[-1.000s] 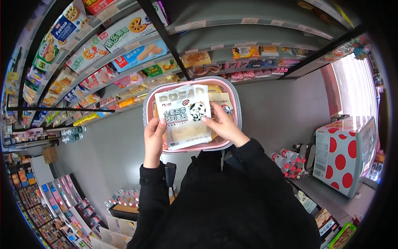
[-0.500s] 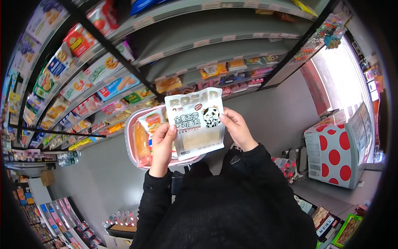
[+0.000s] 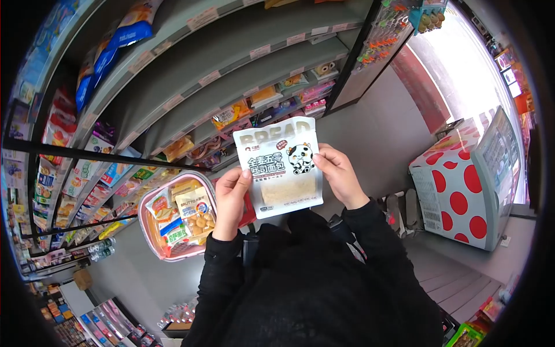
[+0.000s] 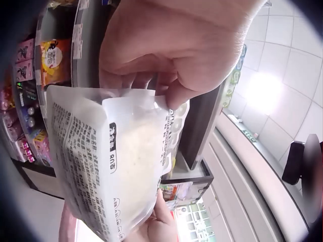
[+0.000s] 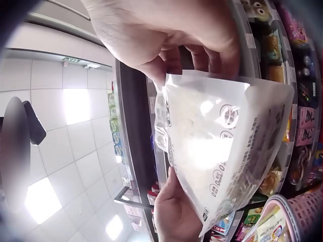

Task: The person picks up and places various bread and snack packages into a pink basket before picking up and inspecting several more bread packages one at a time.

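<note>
Bread packet (image 3: 280, 168), pinched by fingers (image 3: 245, 174) of left hand (image 3: 231, 198) and right hand (image 3: 342, 178), no longer over pink basket (image 3: 144, 224)

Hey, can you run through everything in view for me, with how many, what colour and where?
Bread bag: one, white with a cow drawing, between both hands
Basket: one, pink, beyond the left hand
Packs in the basket: several, mostly yellow, red and white
Shelves: several, grey, ahead
Snack packs: many, mixed colours, on the shelves
Cabinet: one, pale with red dots, at right
Box: one, brown, far left
Floor: one, grey, below
Ceiling lights: several, white, overhead
Left hand: one, bare, grip on the bag's left edge
Right hand: one, bare, grip on its right edge
Sleeves: two, black, on the arms
</note>
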`<state>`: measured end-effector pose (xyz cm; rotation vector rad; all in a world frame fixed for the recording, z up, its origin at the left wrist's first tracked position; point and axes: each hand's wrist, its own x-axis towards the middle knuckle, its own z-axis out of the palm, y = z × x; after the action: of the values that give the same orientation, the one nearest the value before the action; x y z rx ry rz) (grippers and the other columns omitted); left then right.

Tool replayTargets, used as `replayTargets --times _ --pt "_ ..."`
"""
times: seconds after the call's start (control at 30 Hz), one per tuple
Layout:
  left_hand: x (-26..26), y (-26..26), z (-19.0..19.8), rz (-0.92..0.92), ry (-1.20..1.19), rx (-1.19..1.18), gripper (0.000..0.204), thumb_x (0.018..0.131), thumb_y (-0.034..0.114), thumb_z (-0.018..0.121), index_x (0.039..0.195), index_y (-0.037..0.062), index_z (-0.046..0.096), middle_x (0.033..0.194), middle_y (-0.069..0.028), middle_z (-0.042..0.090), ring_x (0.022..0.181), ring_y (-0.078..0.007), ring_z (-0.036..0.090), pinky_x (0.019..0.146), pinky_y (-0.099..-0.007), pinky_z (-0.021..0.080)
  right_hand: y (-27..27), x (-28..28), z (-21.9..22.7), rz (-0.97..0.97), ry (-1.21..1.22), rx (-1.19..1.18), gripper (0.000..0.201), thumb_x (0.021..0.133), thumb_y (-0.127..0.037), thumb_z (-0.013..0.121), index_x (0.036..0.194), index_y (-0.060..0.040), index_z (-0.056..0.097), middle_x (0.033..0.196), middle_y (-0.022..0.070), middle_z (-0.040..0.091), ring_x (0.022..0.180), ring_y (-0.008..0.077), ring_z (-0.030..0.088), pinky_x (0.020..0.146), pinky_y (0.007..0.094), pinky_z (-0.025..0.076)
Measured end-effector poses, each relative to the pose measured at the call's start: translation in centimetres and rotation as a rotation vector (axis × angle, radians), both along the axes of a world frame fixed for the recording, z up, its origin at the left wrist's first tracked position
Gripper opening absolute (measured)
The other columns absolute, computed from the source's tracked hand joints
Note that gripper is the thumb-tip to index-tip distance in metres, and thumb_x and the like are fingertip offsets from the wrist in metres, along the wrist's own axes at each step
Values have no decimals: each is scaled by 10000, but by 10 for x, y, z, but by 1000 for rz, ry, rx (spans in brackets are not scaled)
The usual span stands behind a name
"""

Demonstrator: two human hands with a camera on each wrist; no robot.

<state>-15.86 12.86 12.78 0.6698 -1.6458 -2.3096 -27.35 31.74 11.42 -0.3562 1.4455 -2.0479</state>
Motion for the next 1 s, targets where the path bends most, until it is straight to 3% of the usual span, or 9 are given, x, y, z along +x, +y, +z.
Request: replayTargets --times 0.17,0.33,0.53,0.7,0.8,0.87,1.0 --pt "-29 2 -8 -110 -74 -89 186 837 150 521 797 -26 565 712 13 551 639 -26 440 571 -166 339 12 -21 -10 -66 14 50 171 823 -120 506 778 33 568 994 62 491 888 123 464 791 244 352" --pt "-52 -16 -22 -213 -167 -170 213 831 164 532 746 -29 560 654 29 532 590 -23 420 532 -172 331 6 -37 -23 -92 16 139 189 820 -146 517 761 29 557 980 52 499 871 120 452 788 247 333" --pt "-93 -44 -27 -417 -151 -349 228 822 168 544 700 -24 556 624 42 510 575 -18 403 516 -170 317 -3 -75 -19 -79 124 218 178 805 -128 525 736 35 545 998 82 502 873 139 473 760 249 368" --pt "-141 -56 -34 -435 -4 -553 208 801 161 560 689 -12 542 544 -1 437 538 -64 378 494 -234 335 -8 -108 -21 -98 167 266 175 814 -114 517 719 32 533 1010 73 520 850 117 463 763 250 357" --pt "-172 -53 -36 -561 -137 -596 232 804 172 556 669 -14 526 555 -7 461 542 -66 398 504 -227 341 0 -122 -40 -134 136 298 158 819 -98 506 777 45 557 953 60 552 818 106 482 738 238 372" --pt "-192 -47 -54 -585 -105 -565 246 810 180 549 658 -11 515 564 -3 476 533 -68 406 502 -225 343 4 -136 -52 -227 -3 300 177 826 -110 499 808 54 563 897 47 563 807 91 486 732 237 375" --pt "-235 -26 -75 -616 -164 -436 239 826 183 524 672 1 526 566 16 480 529 -60 418 493 -218 343 18 -176 -72 -235 -170 414 224 823 -164 510 829 53 567 762 44 566 714 81 503 639 230 394"
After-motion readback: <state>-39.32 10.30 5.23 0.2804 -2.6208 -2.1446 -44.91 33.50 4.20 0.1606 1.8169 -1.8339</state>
